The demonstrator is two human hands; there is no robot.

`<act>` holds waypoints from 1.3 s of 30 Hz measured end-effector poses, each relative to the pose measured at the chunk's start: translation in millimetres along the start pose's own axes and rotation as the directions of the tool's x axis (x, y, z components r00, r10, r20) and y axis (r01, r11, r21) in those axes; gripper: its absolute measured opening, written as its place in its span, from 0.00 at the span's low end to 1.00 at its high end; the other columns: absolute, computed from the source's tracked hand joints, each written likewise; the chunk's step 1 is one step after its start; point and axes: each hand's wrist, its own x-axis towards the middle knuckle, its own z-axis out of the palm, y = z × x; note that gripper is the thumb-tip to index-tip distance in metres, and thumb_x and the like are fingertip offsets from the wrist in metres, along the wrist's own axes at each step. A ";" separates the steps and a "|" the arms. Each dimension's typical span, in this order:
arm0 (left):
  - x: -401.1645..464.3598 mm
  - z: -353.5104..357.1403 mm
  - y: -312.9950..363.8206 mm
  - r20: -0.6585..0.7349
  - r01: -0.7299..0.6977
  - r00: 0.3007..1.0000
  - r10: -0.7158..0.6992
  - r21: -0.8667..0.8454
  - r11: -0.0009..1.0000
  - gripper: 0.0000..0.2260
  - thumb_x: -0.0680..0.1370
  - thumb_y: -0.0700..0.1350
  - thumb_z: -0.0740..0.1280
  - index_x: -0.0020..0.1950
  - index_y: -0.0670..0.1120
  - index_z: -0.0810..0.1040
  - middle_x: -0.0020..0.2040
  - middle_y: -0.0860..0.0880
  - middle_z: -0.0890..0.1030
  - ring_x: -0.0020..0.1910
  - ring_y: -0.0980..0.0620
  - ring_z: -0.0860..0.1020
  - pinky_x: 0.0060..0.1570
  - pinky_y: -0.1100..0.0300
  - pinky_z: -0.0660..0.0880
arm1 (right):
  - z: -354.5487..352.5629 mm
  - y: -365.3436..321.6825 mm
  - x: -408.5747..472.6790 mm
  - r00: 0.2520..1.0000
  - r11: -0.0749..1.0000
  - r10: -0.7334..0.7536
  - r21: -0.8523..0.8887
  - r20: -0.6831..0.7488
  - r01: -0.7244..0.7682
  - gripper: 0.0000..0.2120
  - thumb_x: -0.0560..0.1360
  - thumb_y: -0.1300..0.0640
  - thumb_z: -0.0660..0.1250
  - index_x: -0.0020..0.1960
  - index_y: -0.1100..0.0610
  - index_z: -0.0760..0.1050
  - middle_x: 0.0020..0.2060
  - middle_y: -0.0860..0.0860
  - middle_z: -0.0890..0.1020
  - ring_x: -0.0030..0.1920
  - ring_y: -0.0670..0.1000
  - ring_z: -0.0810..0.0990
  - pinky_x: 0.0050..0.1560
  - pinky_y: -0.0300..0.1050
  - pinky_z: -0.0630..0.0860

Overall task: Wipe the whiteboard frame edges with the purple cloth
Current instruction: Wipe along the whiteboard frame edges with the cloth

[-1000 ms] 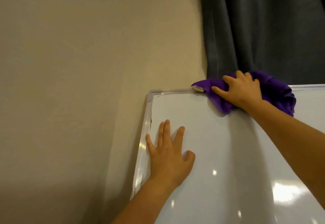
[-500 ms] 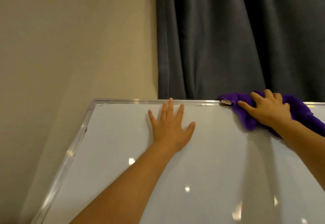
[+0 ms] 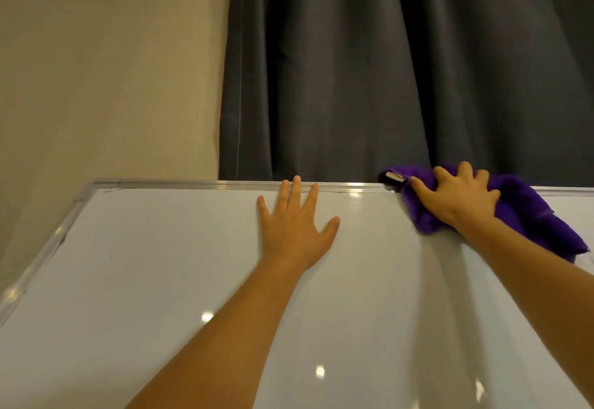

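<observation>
A white whiteboard (image 3: 160, 264) with a silver metal frame (image 3: 193, 185) fills the lower part of the head view. My right hand (image 3: 456, 198) grips a bunched purple cloth (image 3: 527, 212) and presses it over the top frame edge at the right. A small white label shows at the cloth's left tip. My left hand (image 3: 297, 228) lies flat on the board surface, fingers spread, fingertips touching the top frame edge. The cloth's far side hangs behind the frame, hidden.
A dark grey curtain (image 3: 385, 71) hangs right behind the board's top edge. A beige wall (image 3: 112, 71) stands to the left. The board's left frame edge (image 3: 38, 264) runs down to the lower left, with the corner at the upper left.
My right hand has slid the purple cloth rightward along the top frame edge, away from the left corner. My left hand has moved up and right on the board, close to the top edge.
</observation>
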 end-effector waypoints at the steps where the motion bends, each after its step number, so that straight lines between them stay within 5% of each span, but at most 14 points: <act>1: -1.6 0.8 -2.0 0.000 0.004 1.000 -0.004 0.002 1.000 0.34 0.75 0.69 0.45 0.77 0.56 0.42 0.79 0.49 0.41 0.77 0.46 0.40 0.71 0.39 0.39 | 1.7 -12.2 -4.5 1.000 1.000 -0.008 0.012 -0.008 0.008 0.32 0.71 0.30 0.48 0.63 0.50 0.68 0.65 0.59 0.67 0.65 0.65 0.62 0.62 0.69 0.62; 9: -11.9 -6.3 7.8 0.004 0.102 0.995 -0.102 0.029 0.994 0.34 0.76 0.68 0.47 0.77 0.55 0.43 0.79 0.48 0.42 0.77 0.44 0.41 0.72 0.38 0.41 | 7.6 -56.9 -5.0 0.955 0.954 -0.295 0.061 0.025 0.293 0.33 0.70 0.28 0.47 0.66 0.46 0.67 0.66 0.56 0.68 0.65 0.62 0.66 0.64 0.67 0.60; 21: -14.9 12.0 95.2 0.041 0.331 0.941 -0.336 0.087 0.939 0.44 0.68 0.76 0.42 0.77 0.53 0.40 0.78 0.41 0.39 0.76 0.36 0.39 0.67 0.30 0.39 | 3.1 117.6 49.8 0.973 0.978 -0.207 0.006 0.106 0.208 0.43 0.63 0.26 0.42 0.69 0.49 0.65 0.65 0.59 0.70 0.64 0.64 0.68 0.62 0.66 0.63; 26: -14.7 18.6 122.2 0.042 0.315 0.946 -0.320 0.096 0.944 0.45 0.63 0.74 0.35 0.77 0.56 0.39 0.78 0.46 0.40 0.75 0.35 0.39 0.65 0.28 0.40 | 4.0 166.1 66.7 0.991 0.998 -0.058 -0.025 0.119 0.062 0.36 0.70 0.28 0.46 0.68 0.49 0.67 0.64 0.61 0.70 0.63 0.66 0.67 0.62 0.68 0.62; 30: -15.2 19.4 121.8 0.026 0.338 0.939 -0.343 0.111 0.935 0.45 0.63 0.74 0.36 0.76 0.56 0.38 0.79 0.47 0.40 0.76 0.35 0.40 0.66 0.28 0.41 | 4.9 138.3 57.4 0.996 0.999 0.022 0.022 0.088 -0.024 0.32 0.73 0.31 0.48 0.64 0.52 0.71 0.64 0.61 0.69 0.63 0.66 0.65 0.63 0.70 0.60; 35: -16.8 11.1 116.9 0.071 0.338 0.935 -0.347 0.114 0.934 0.42 0.63 0.73 0.37 0.76 0.60 0.38 0.78 0.47 0.39 0.76 0.36 0.40 0.67 0.29 0.41 | 12.6 60.5 32.4 0.982 0.981 -0.186 0.050 0.007 0.186 0.31 0.72 0.30 0.48 0.60 0.49 0.73 0.63 0.59 0.70 0.63 0.65 0.66 0.63 0.69 0.58; 39: -17.6 9.8 121.9 0.100 0.311 0.941 -0.324 0.131 0.941 0.33 0.73 0.69 0.42 0.76 0.60 0.38 0.78 0.46 0.39 0.76 0.38 0.39 0.67 0.29 0.42 | 17.0 21.8 25.5 0.961 0.959 -0.275 0.069 0.003 0.274 0.31 0.71 0.29 0.49 0.60 0.48 0.73 0.63 0.57 0.71 0.64 0.63 0.67 0.63 0.70 0.58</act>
